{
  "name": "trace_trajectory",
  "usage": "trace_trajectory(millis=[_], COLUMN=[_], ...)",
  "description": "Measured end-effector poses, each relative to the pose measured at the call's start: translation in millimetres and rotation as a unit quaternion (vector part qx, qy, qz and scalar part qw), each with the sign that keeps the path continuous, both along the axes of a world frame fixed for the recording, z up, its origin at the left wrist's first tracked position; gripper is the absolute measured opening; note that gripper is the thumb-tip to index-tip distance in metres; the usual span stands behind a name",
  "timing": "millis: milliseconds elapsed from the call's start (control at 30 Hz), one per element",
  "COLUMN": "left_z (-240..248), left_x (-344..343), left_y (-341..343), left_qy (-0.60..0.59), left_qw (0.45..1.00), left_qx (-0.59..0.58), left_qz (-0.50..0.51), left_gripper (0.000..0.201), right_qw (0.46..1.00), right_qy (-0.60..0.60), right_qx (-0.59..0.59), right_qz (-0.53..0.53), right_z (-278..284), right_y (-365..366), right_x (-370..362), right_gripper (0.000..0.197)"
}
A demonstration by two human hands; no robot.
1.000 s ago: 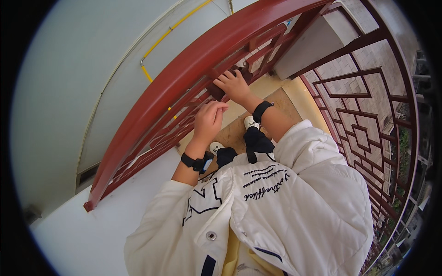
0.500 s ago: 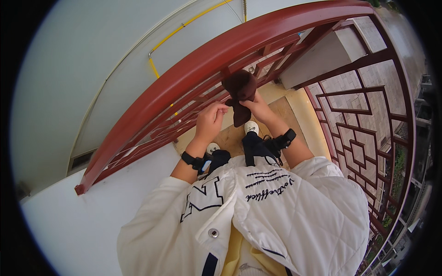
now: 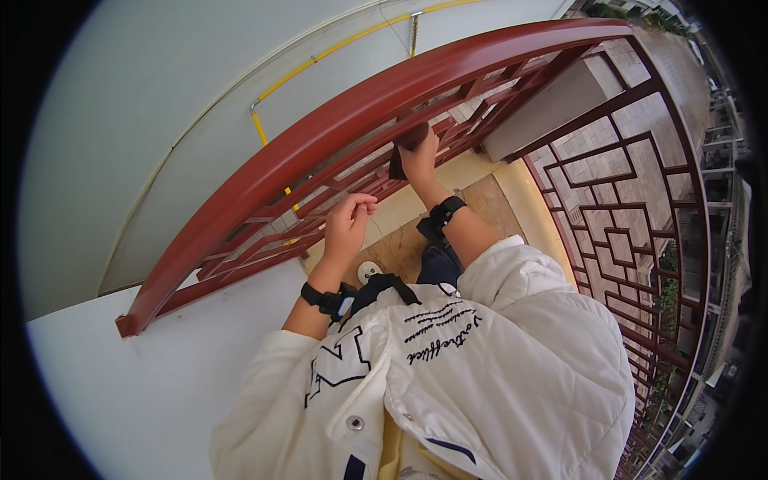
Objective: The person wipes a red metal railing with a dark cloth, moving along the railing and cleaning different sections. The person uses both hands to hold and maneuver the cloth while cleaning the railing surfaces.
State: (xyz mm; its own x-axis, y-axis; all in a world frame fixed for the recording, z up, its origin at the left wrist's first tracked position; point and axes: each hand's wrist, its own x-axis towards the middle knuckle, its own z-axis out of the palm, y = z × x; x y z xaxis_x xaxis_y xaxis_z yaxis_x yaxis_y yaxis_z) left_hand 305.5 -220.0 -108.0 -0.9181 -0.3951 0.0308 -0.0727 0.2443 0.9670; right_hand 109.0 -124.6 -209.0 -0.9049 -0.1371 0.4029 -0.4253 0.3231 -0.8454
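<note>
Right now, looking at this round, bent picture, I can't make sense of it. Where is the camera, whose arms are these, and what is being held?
The camera sits on a person's head and looks down, and its wide lens bends straight edges. You see that person's own white jacket and both forearms. The right hand presses a dark brown cloth against the lattice of a red railing. The left hand is loosely curled near the lattice; whether it holds anything is hard to tell. Each wrist wears a black band. Below lie a tan tiled floor and one white shoe.
</note>
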Motion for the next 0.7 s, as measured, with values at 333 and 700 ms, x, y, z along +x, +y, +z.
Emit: trace_trajectory(millis=[333, 700], left_z=[-26.8, -66.5], left_x=[-19.2, -90.7], left_y=[-18.3, 16.3], left_qy=[0.011, 0.001], left_qw=[0.994, 0.999], left_qx=[-0.087, -0.045], left_qz=[-0.072, 0.004], left_gripper=[0.021, 0.063], right_qw=[0.999, 0.995], right_qy=[-0.020, -0.005], right_qx=[0.033, -0.096], right_qz=[-0.020, -0.012], right_z=[9.1, 36.0], right_y=[0.9, 0.0], right_x=[-1.3, -3.9], right_gripper=[0.046, 0.038])
